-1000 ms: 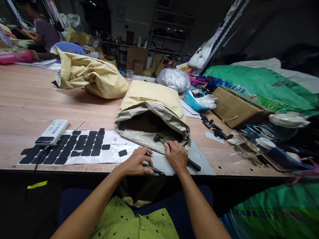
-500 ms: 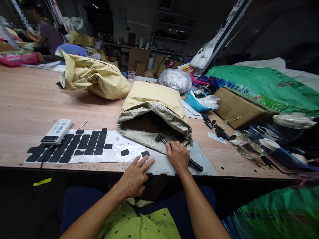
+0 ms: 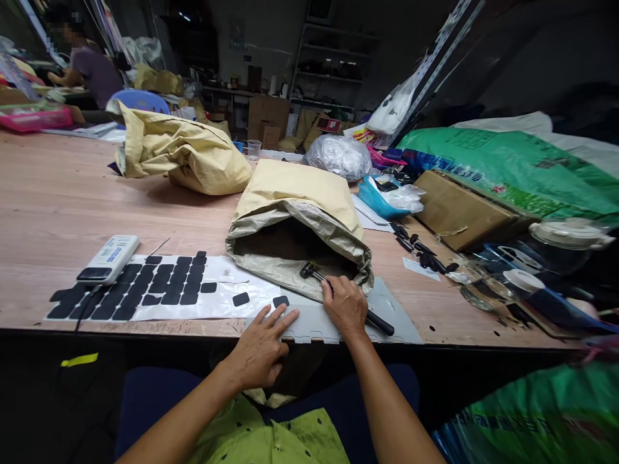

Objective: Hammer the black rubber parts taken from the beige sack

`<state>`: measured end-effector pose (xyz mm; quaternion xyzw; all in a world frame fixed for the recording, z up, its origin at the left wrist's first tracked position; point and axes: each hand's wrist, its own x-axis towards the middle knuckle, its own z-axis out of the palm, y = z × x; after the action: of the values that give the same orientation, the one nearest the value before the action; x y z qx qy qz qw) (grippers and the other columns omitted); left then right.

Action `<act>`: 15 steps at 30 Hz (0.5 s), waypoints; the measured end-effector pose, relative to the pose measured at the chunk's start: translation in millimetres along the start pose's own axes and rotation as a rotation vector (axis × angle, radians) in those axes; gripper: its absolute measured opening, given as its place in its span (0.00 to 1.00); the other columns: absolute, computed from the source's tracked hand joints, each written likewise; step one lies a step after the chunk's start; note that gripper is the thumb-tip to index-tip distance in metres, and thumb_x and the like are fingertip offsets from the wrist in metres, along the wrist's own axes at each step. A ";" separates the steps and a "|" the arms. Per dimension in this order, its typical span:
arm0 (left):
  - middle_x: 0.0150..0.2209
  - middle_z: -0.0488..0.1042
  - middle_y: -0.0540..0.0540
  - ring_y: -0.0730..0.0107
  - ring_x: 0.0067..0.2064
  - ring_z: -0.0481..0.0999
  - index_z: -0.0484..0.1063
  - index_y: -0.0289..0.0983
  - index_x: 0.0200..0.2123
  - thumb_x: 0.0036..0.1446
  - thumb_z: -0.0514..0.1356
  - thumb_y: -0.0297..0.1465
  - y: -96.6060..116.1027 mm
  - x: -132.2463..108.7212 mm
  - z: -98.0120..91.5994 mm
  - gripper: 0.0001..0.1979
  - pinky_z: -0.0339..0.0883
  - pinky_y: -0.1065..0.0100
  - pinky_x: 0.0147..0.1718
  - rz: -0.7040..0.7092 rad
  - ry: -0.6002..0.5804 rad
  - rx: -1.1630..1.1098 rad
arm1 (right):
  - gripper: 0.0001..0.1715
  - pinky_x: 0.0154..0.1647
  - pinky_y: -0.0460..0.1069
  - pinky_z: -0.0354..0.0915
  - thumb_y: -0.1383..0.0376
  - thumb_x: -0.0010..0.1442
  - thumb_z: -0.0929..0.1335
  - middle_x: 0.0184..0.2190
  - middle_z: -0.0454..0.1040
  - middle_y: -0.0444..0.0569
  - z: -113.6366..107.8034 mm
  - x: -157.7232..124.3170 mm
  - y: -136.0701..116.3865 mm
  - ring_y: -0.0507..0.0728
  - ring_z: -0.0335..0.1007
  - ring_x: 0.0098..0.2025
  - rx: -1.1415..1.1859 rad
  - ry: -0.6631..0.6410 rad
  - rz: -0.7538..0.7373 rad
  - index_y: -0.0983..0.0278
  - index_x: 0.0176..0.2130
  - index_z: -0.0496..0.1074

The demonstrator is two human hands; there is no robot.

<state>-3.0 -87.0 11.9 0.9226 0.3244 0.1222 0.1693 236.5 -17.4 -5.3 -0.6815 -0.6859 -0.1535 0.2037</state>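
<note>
My right hand (image 3: 345,306) is closed round a small hammer (image 3: 378,322) with a dark head, a metal shaft and a black handle. Its head rests at the mouth of an open cream sack (image 3: 300,187), whose inside is dark. My left hand (image 3: 264,341) lies flat at the table's front edge, fingers spread on a grey sheet (image 3: 307,320) and holding nothing. Just beyond its fingertips is a black rounded-square pad (image 3: 280,301). Further left, a white backing sheet (image 3: 213,304) carries several rows of similar black pads (image 3: 178,280).
A white device with a cable (image 3: 109,258) sits on the pads' left side. Behind stands a second cream sack (image 3: 193,148). To the right are small black parts (image 3: 425,251), a cardboard box (image 3: 469,206) and a lidded clear container (image 3: 570,241). Another person (image 3: 91,67) sits far left.
Both hands hold nearly the same places, and the hammer has hardly moved. The view has shifted slightly. At far left, the other person's arms and posture have changed a little.
</note>
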 end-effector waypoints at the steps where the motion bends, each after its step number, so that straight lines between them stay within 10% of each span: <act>1: 0.69 0.52 0.46 0.40 0.68 0.51 0.80 0.40 0.30 0.46 0.69 0.32 0.4 3.3 -7.0 0.06 0.46 0.41 0.63 -0.019 -0.016 -0.068 | 0.14 0.39 0.50 0.49 0.61 0.65 0.62 0.33 0.72 0.49 -0.1 -0.1 -0.3 0.56 0.60 0.36 -0.004 0.003 0.000 0.62 0.41 0.75; 6: 0.40 0.79 0.46 0.59 0.43 0.77 0.78 0.41 0.41 0.53 0.64 0.37 -16.8 61.6 -46.0 0.12 0.71 0.62 0.42 -0.230 -0.015 -0.318 | 0.14 0.38 0.50 0.49 0.61 0.66 0.62 0.33 0.72 0.49 -0.4 -0.7 -1.3 0.56 0.60 0.36 -0.018 0.011 0.000 0.62 0.40 0.75; 10: 0.45 0.77 0.44 0.61 0.46 0.76 0.75 0.40 0.48 0.58 0.59 0.32 -52.0 140.7 -56.6 0.15 0.69 0.65 0.44 -0.368 0.260 -0.150 | 0.13 0.38 0.50 0.49 0.60 0.65 0.62 0.33 0.71 0.49 -0.1 -0.5 -0.4 0.56 0.59 0.36 -0.008 0.014 -0.006 0.62 0.40 0.75; 15: 0.51 0.76 0.41 0.56 0.51 0.76 0.70 0.42 0.55 0.57 0.58 0.28 -85.5 202.0 -55.0 0.22 0.68 0.64 0.47 -0.454 0.068 -0.111 | 0.12 0.38 0.50 0.50 0.61 0.65 0.63 0.33 0.71 0.48 0.9 0.5 0.6 0.56 0.60 0.36 0.014 0.002 0.014 0.62 0.39 0.74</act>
<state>84.4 117.7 51.9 0.8106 0.5220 0.1294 0.2318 237.0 -16.6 -5.8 -0.6848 -0.6818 -0.1480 0.2104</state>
